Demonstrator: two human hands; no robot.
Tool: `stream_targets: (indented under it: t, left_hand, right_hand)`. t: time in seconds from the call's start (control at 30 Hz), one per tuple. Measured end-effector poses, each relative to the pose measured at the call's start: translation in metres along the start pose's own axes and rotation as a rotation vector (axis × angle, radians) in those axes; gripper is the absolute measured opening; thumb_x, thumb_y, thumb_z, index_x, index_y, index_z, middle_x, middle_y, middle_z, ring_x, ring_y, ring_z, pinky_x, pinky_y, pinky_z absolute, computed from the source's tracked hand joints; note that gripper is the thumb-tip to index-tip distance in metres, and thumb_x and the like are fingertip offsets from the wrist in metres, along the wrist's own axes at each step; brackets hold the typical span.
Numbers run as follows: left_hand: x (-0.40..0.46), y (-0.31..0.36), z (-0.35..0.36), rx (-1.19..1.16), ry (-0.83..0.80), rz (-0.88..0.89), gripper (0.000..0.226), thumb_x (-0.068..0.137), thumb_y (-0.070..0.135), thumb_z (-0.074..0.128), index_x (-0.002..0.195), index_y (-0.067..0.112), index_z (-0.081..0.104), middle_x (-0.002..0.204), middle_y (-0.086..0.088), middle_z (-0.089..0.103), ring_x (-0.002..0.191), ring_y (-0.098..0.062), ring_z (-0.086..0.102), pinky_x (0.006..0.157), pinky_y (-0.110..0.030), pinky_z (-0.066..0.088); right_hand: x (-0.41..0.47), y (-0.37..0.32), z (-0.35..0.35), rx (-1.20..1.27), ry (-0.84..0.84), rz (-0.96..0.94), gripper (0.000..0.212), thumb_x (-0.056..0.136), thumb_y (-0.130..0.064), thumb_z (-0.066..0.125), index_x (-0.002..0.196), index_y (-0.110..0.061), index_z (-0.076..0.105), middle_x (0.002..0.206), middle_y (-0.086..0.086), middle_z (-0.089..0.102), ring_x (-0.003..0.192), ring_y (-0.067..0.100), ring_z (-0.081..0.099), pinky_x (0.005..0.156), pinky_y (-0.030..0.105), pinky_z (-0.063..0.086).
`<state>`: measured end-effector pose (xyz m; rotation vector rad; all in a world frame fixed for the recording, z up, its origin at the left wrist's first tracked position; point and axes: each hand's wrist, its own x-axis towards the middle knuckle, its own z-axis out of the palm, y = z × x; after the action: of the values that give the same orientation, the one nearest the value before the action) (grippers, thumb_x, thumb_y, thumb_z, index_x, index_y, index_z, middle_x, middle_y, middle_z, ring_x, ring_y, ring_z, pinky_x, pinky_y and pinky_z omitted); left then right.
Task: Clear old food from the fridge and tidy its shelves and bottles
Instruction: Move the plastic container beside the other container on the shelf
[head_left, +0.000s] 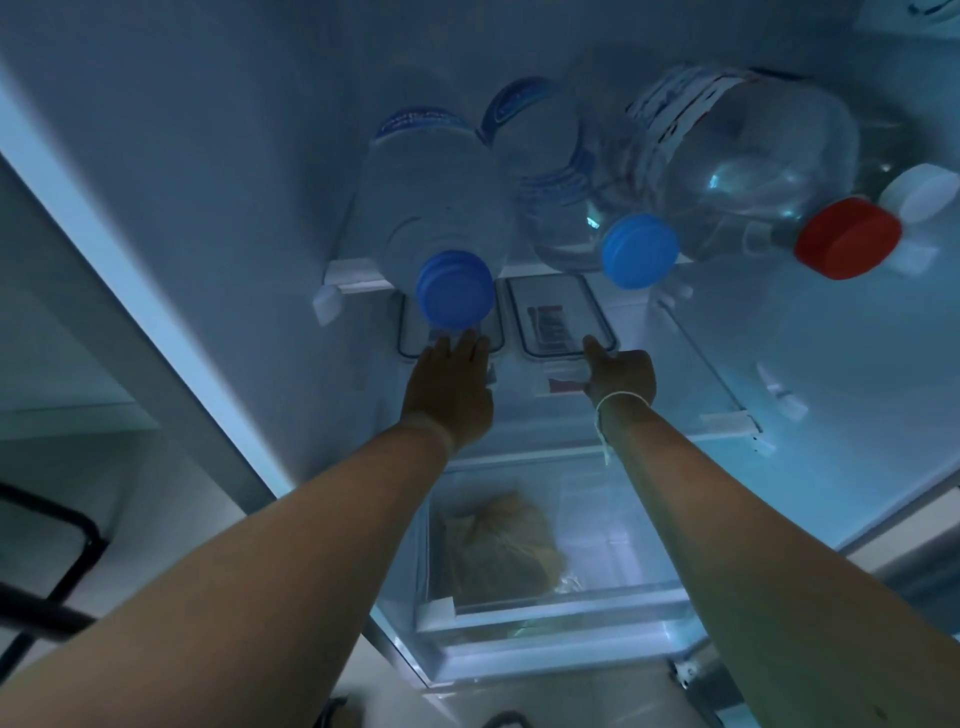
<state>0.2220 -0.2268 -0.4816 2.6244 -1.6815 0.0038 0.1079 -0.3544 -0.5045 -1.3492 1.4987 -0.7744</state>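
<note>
Two bare arms reach deep into the open fridge (218, 171), toward a pair of clear lidded containers set side by side on a glass shelf (691, 374). Her, or his, left hand (451, 387) lies flat with fingers stretched forward, the tips resting on the near edge of the left container (410, 338); nothing is gripped there. On the other side the right hand (621, 376), a pale string tied at its wrist, has its fingers curled around the front edge of the right container (561, 317), thumb up on the lid; it looks like a hold, though the fingers underneath are hidden. Just above the hands, on the upper shelf, water bottles lie on their sides with caps pointing out: a dark blue cap (454, 289) hangs right over the left fingertips, a lighter blue cap (640, 250) sits above the right container, and a red cap (848, 238) and a white cap (919, 192) lie off to the right. Below the arms, a brownish bag (498, 545) sits in the clear drawer (613, 603).
</note>
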Motion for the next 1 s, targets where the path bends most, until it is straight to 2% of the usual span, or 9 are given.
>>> stream_targets:
  t: [0.3,0.43,0.5,0.57,0.63,0.73,0.8,0.9,1.0]
  left_hand:
    - [-0.002,0.003,-0.002,0.019,-0.003,0.004,0.065,0.093,0.023,0.041,0.150,0.011,0.013,0.161,-0.008,0.013,0.146,-0.032,0.018,0.118,-0.040,0.018]
    - [-0.002,0.002,-0.005,-0.010,-0.038,-0.008,0.065,0.093,0.025,0.042,0.150,0.011,0.013,0.161,-0.007,0.011,0.147,-0.032,0.015,0.119,-0.041,0.016]
    - [-0.002,0.003,-0.010,-0.020,-0.048,-0.003,0.063,0.093,0.023,0.042,0.149,0.010,0.017,0.160,-0.007,0.015,0.146,-0.031,0.018,0.118,-0.040,0.019]
    - [-0.003,0.004,-0.017,-0.015,-0.066,-0.005,0.061,0.092,0.020,0.042,0.148,0.010,0.020,0.160,-0.008,0.016,0.146,-0.031,0.018,0.118,-0.040,0.020]
    - [-0.005,0.006,-0.022,0.001,-0.061,-0.014,0.061,0.092,0.017,0.040,0.148,0.008,0.019,0.160,-0.008,0.014,0.146,-0.031,0.017,0.118,-0.040,0.019]
    - [-0.015,0.021,-0.031,-0.001,-0.058,-0.018,0.061,0.092,0.015,0.038,0.149,0.007,0.017,0.161,-0.010,0.012,0.147,-0.031,0.017,0.118,-0.041,0.019]
    - [-0.023,0.034,-0.036,-0.018,-0.088,-0.015,0.061,0.094,0.013,0.036,0.150,0.008,0.014,0.161,-0.009,0.010,0.147,-0.031,0.016,0.118,-0.040,0.020]
    - [-0.041,0.057,-0.055,-0.035,-0.108,0.016,0.061,0.096,0.015,0.034,0.151,0.010,0.010,0.162,-0.006,0.006,0.148,-0.030,0.014,0.119,-0.039,0.020]
    - [-0.059,0.078,-0.074,-0.018,-0.058,0.065,0.059,0.096,0.018,0.035,0.150,0.008,0.015,0.161,-0.007,0.011,0.145,-0.031,0.022,0.118,-0.040,0.025]
  right_hand:
    - [0.006,-0.003,0.004,0.015,-0.036,0.033,0.068,0.080,-0.051,0.063,0.114,0.007,0.056,0.111,0.023,0.068,0.103,0.036,0.066,0.077,0.031,0.048]
    - [0.006,-0.004,0.001,0.121,-0.085,0.054,0.065,0.076,-0.053,0.066,0.101,0.006,0.058,0.089,0.014,0.063,0.095,0.034,0.065,0.093,0.046,0.053]
    - [0.000,-0.005,-0.005,0.196,-0.124,0.082,0.056,0.079,-0.051,0.063,0.101,0.000,0.059,0.096,0.013,0.060,0.078,0.028,0.059,0.095,0.046,0.052]
    - [-0.005,-0.002,-0.011,0.275,-0.130,0.116,0.064,0.077,-0.055,0.062,0.117,-0.005,0.057,0.107,0.010,0.055,0.077,0.026,0.058,0.098,0.046,0.051]
    - [-0.009,0.003,-0.017,0.267,-0.121,0.096,0.059,0.071,-0.062,0.063,0.094,-0.008,0.057,0.097,0.009,0.054,0.089,0.026,0.055,0.100,0.047,0.049]
    - [-0.022,0.005,-0.036,0.190,-0.097,0.071,0.054,0.077,-0.055,0.062,0.056,-0.009,0.045,0.062,0.007,0.046,0.078,0.029,0.050,0.096,0.051,0.050]
    - [-0.033,0.005,-0.048,0.146,-0.101,0.064,0.055,0.081,-0.051,0.061,0.050,-0.010,0.040,0.058,0.009,0.042,0.072,0.029,0.047,0.094,0.053,0.050]
    - [-0.053,0.003,-0.078,0.090,-0.111,0.029,0.056,0.080,-0.050,0.061,0.049,-0.012,0.034,0.066,0.014,0.038,0.071,0.027,0.043,0.095,0.056,0.049]
    - [-0.076,-0.004,-0.111,0.021,-0.118,-0.004,0.052,0.083,-0.047,0.060,0.050,-0.011,0.043,0.061,0.012,0.042,0.078,0.030,0.049,0.097,0.053,0.048]
